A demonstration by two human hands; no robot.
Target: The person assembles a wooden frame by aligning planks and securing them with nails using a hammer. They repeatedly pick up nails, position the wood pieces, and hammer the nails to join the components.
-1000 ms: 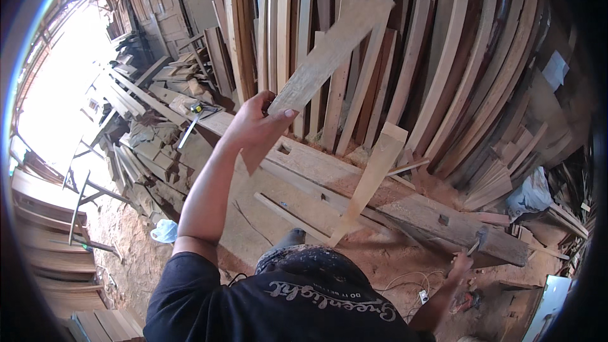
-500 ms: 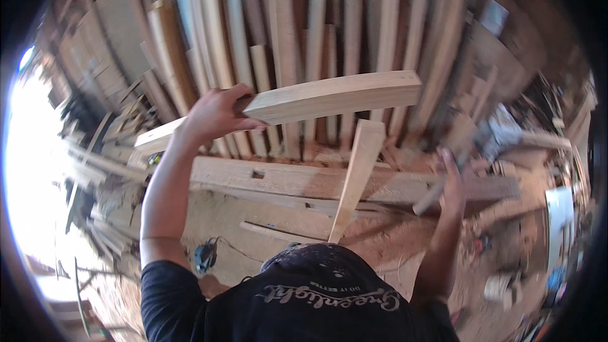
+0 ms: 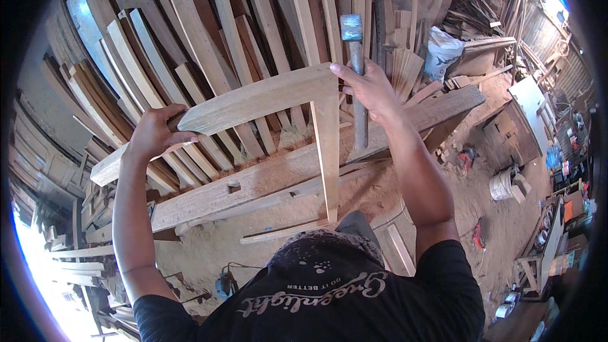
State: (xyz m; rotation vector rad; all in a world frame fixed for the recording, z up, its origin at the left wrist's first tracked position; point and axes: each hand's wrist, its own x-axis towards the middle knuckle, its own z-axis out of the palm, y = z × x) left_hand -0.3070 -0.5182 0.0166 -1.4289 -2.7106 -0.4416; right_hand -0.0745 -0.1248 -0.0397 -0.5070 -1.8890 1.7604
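My left hand (image 3: 151, 132) is closed around the left part of a pale wooden rail (image 3: 253, 102), thumb and fingers on opposite sides. A shorter wooden piece (image 3: 109, 168) shows beyond that hand; how it joins the rail is hidden. From the rail's right end a narrow wooden upright (image 3: 325, 158) runs down toward me. My right hand (image 3: 375, 94) is closed around the handle of a hammer (image 3: 360, 128), whose blue-grey metal head points away from me. The thumb of this hand touches the rail's right end.
Below the rail lies a long thick beam (image 3: 278, 176) with a square mortise hole. Many planks (image 3: 225, 31) lean along the far side. To the right are a white sack (image 3: 443, 54), a white bucket (image 3: 501, 186) and a red power tool (image 3: 477, 233); sawdust covers the ground.
My right hand has come in from the right with the hammer, and its thumb now meets the rail's end. My view has turned to the right, and the rail appears further left and more tilted.
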